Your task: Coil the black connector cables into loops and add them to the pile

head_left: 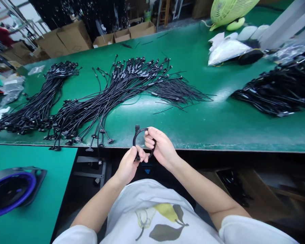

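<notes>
A black cable [135, 137] is bent into a loop between my two hands, just over the front edge of the green table. My left hand [132, 161] pinches the loop's lower left side, where a connector end shows by the fingers. Another connector [137, 128] sticks up at the loop's upper left. On the right side, my right hand [159, 142] is closed on the cable with thumb and fingertips. Beyond the hands lies a large bundle of black cables [109, 95] with connectors at both ends. Beside it is a heap of thin black ties [176, 89].
A second cable bundle [47, 91] lies to the left. Bagged black cables [277, 86], a white plastic bag [227, 51] and a yellow-green fan [228, 13] are on the right. A blue-rimmed bowl [12, 193] sits at lower left. Cardboard boxes [66, 39] stand behind the table.
</notes>
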`<state>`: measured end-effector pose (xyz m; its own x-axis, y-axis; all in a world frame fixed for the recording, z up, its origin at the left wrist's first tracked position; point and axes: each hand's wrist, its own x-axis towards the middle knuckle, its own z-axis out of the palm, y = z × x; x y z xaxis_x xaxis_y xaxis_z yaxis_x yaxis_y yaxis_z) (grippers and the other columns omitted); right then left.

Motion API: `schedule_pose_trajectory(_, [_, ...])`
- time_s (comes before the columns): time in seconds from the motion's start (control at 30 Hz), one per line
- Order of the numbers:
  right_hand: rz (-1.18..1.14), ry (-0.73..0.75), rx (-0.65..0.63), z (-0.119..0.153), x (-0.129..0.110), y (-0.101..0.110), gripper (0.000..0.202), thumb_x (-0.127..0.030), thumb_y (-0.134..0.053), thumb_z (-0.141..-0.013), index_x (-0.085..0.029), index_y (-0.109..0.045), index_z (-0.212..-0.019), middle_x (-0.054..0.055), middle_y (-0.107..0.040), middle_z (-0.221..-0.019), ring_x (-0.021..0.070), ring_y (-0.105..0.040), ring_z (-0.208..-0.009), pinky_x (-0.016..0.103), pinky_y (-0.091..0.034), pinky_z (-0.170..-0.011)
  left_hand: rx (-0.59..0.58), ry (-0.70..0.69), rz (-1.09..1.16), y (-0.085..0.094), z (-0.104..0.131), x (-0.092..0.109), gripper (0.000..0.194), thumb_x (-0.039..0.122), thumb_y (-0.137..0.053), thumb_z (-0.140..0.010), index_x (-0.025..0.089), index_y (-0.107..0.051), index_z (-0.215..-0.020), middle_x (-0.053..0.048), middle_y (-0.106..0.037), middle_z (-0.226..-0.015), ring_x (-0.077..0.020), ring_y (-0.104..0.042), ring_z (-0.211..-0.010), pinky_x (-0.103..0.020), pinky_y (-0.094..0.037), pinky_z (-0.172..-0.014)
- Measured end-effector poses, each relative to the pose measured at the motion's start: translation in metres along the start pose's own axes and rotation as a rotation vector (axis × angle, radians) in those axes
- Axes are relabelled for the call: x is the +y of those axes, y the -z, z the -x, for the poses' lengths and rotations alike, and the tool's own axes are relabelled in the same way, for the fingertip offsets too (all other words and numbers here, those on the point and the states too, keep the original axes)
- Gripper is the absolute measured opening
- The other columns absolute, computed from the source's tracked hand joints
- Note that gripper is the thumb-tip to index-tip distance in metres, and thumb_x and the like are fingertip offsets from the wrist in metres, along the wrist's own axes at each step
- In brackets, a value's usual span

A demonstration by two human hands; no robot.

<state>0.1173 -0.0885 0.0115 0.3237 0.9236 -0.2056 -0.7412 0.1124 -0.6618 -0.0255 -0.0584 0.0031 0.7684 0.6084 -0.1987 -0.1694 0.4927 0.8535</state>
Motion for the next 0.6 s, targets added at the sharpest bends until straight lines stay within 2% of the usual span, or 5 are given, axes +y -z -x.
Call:
schedule_pose_trajectory(0.17, [0.179,0.168,-0.052,0.016,0.005,-0.009,0.029,-0.046,-0.069,-0.081,-0.019,-0.057,-0.078,0.002,-0.055,-0.099,0.0099,-0.053,-0.08,0.019,-0.045,-0.06,-0.058,-0.03,-0.447,0.012,-0.002,0.004,0.035,0.051,-0.044,-0.094,0.017,-0.053,-0.092,0.001,-0.048,-0.074,-0.0139,-0.048,-0.071,-0.032,-0.041,-0.079])
schedule_pose_trajectory(0.23, [0.28,0.186,-0.114,0.022,0.01,-0.014,0.031,-0.051,-0.06,-0.087,-0.02,-0.057,-0.085,0.005,-0.055,-0.114,0.0135,-0.057,-0.09,0.019,-0.043,-0.055,-0.113,0.016,-0.606,0.015,-0.003,0.009,0.038,0.053,-0.043,-0.094,0.017,-0.052,-0.087,0.0,-0.05,-0.076,-0.0141,-0.048,-0.071,-0.031,-0.042,-0.075])
schedule_pose_trajectory(0.3, [0.338,0.14,-0.158,0.025,0.014,-0.018,0.035,-0.055,-0.05,-0.092,-0.021,-0.055,-0.092,0.006,-0.06,-0.1,0.013,-0.058,-0.078,0.018,-0.036,-0.046,-0.228,0.134,-0.678,0.017,-0.004,0.013,0.042,0.055,-0.045,-0.092,0.016,-0.052,-0.08,-0.002,-0.052,-0.077,-0.0145,-0.048,-0.071,-0.031,-0.043,-0.071])
schedule_pose_trajectory(0.43, [0.223,0.104,-0.15,0.022,0.018,-0.025,0.034,-0.052,-0.048,-0.094,-0.019,-0.049,-0.082,-0.004,-0.048,-0.063,0.0066,-0.043,-0.053,0.018,-0.032,-0.048,-0.314,0.225,-0.631,0.019,-0.003,0.009,0.044,0.059,-0.059,-0.082,0.015,-0.058,-0.083,-0.003,-0.055,-0.08,-0.0173,-0.051,-0.078,-0.033,-0.045,-0.076])
schedule_pose_trajectory(0.6, [0.137,0.042,-0.178,0.014,0.001,-0.02,0.031,-0.046,-0.051,-0.093,-0.02,-0.043,-0.078,-0.002,-0.053,-0.082,0.0059,-0.048,-0.057,0.02,-0.039,-0.053,-0.354,0.265,-0.228,0.01,0.001,0.002,0.042,0.056,-0.062,-0.082,0.015,-0.057,-0.089,-0.003,-0.056,-0.076,-0.0177,-0.058,-0.074,-0.034,-0.046,-0.072])
